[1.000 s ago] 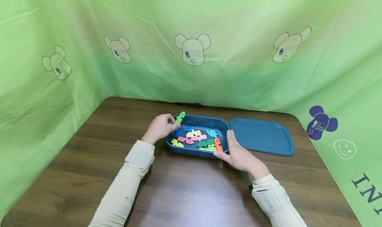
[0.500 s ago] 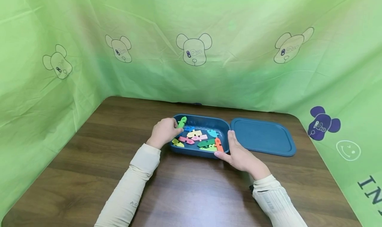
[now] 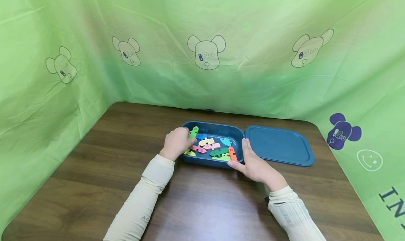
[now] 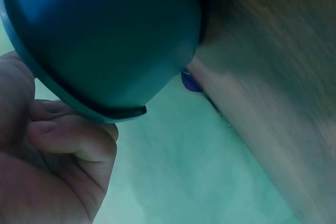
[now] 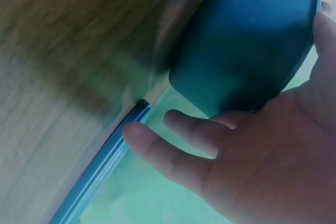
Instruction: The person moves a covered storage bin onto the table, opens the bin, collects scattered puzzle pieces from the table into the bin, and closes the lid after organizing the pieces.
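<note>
A dark blue oblong box [image 3: 218,128] stands on the table with several flat, notched, brightly coloured toy pieces inside, among them orange [image 3: 232,153], dark green [image 3: 218,152] and pink [image 3: 198,148] ones. My left hand [image 3: 178,142] is over its left end, thumb inside beside a green piece [image 3: 194,131] that leans near the left wall. In the left wrist view, curled fingers [image 4: 73,137] lie at the rim; I cannot tell whether the hidden fingertips pinch anything. My right hand [image 3: 254,165] steadies the right end with straight fingers, its thumb at the front corner.
A matching dark blue lid [image 3: 280,145] lies flat to the right of the box, close by my right fingers. The brown wooden table [image 3: 202,202] has a green printed cloth [image 3: 158,82] hanging behind it and along both sides.
My left hand has moved slightly right and down, deeper over the box's left end. The green piece, earlier held up above the rim, now sits lower inside. My right hand stays in place.
</note>
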`<state>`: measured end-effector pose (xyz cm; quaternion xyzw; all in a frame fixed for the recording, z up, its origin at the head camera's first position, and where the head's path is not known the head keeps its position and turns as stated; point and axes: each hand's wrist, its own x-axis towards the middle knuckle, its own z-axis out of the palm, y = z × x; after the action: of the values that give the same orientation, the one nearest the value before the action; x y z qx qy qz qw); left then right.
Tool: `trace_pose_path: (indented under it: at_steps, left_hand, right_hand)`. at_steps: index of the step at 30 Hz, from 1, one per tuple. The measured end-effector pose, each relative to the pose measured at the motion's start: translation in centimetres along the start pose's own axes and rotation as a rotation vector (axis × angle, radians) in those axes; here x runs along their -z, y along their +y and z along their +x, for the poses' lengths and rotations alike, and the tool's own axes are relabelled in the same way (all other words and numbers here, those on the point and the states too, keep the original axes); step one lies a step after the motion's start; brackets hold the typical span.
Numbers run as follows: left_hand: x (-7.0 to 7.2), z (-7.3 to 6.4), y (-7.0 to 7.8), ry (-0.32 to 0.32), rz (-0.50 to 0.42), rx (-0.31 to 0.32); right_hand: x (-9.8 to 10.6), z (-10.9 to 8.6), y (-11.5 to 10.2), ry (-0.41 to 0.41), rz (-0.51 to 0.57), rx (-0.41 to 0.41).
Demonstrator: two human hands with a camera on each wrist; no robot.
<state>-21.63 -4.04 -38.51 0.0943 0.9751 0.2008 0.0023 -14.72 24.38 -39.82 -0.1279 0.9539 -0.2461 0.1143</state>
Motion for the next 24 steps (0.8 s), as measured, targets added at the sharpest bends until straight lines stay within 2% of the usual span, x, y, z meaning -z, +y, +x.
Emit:
trace_pose_path:
  at_steps: [8, 16, 20, 24]
  left_hand:
    - [-0.3, -0.4, 0.2, 0.011, 0.056, -0.032]
    - [-0.2, -0.5, 0.4, 0.0, 0.013, -0.011]
    - [-0.3, -0.7, 1.0, 0.019, -0.012, -0.029]
    - [-0.5, -1.2, 2.6, 0.035, -0.042, -0.083]
  right_hand:
    - [0.0, -0.3, -0.3, 0.004, 0.005, 0.001]
    - [0.0, -0.4, -0.2, -0.01, 0.014, -0.01]
    - [0.2, -0.4, -0.3, -0.029, 0.029, -0.025]
    - [0.3, -0.3, -0.3, -0.043, 0.039, -0.04]
